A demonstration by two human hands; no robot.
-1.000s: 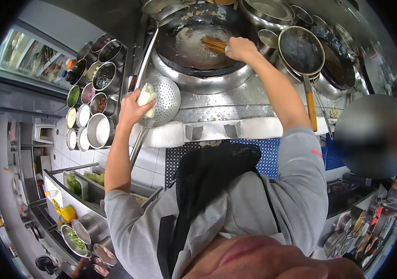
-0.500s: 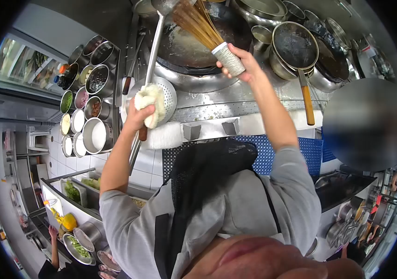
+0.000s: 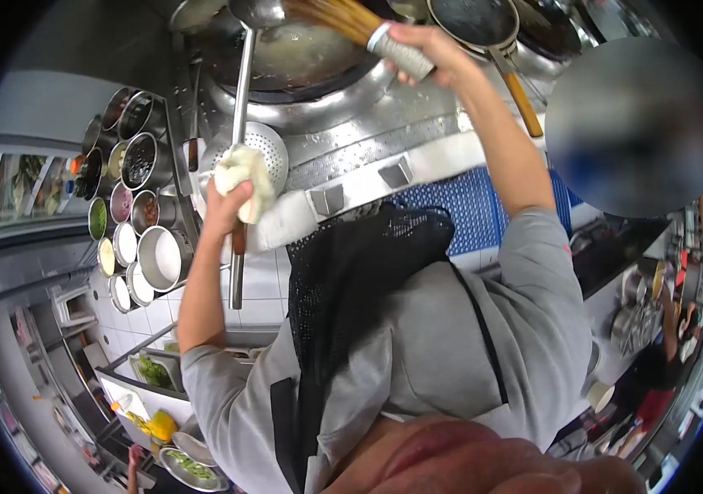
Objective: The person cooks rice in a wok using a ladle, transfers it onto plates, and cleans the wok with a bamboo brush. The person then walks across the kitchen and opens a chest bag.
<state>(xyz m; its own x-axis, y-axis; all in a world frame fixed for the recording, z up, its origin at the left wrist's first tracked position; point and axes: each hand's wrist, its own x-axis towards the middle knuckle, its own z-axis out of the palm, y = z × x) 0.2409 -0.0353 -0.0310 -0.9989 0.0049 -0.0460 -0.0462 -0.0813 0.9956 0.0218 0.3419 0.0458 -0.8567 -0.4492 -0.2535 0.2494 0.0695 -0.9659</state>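
Note:
My left hand (image 3: 226,204) is closed around a folded white cloth (image 3: 244,179) and the handle of a metal ladle (image 3: 244,86). The ladle's bowl (image 3: 259,11) is over the far left part of a dark wok (image 3: 306,62), at the top edge of the view. In my right hand (image 3: 438,51) is the cord-wrapped grip of a bamboo wok brush (image 3: 405,54). Its bristles point left, close to the ladle's bowl; whether they touch it I cannot tell. A perforated skimmer (image 3: 269,156) lies behind the ladle's handle, beside the cloth.
Metal pots of ingredients (image 3: 162,257) stand in rows on the left. A wooden-handled strainer (image 3: 521,103) sits right of the wok. White towels (image 3: 281,222) line the stove's front edge. Behind me are a counter with a plate of cut greens (image 3: 191,468) and another person's hand (image 3: 135,457).
The view has turned and shifted, so the stove sits higher in it. The brush has swung flatter, its bristles now pointing left nearer the ladle's bowl. Both hands keep their holds.

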